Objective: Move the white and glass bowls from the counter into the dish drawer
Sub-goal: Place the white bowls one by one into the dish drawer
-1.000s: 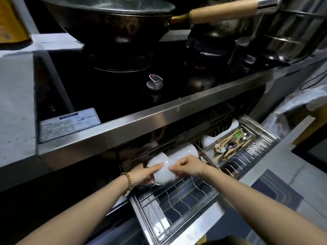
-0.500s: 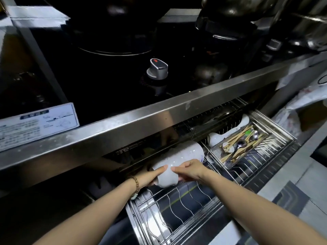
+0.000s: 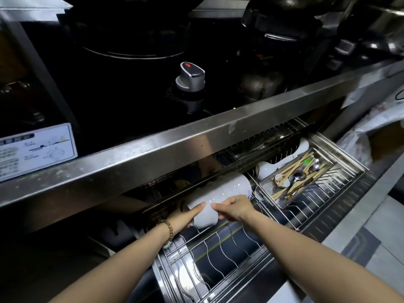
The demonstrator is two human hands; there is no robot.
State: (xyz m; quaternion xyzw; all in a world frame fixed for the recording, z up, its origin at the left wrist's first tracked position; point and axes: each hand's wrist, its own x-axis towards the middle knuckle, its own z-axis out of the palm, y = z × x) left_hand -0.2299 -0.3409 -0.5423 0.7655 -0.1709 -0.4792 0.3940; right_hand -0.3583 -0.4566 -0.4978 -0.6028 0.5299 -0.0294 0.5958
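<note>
A row of white bowls [image 3: 220, 194] lies on its side in the wire rack of the open dish drawer [image 3: 220, 256], under the steel counter edge. My left hand [image 3: 184, 217], with a bead bracelet at the wrist, grips the nearest bowl from the left. From the right, my right hand [image 3: 234, 207] holds that bowl's rim, thumb and fingers pinched on it. More white dishes [image 3: 270, 168] stand further right in the rack. No glass bowl is visible.
A mesh cutlery tray [image 3: 273, 189] with chopsticks and spoons sits in the drawer's right half. Above, the steel counter edge [image 3: 196, 141] overhangs the drawer's back. A stove knob [image 3: 191, 76] and dark pots stand on the hob. Floor tiles lie at the right.
The view has dropped and moved closer to the drawer. Both hands stay on the nearest white bowl and have pushed it slightly deeper against the row.
</note>
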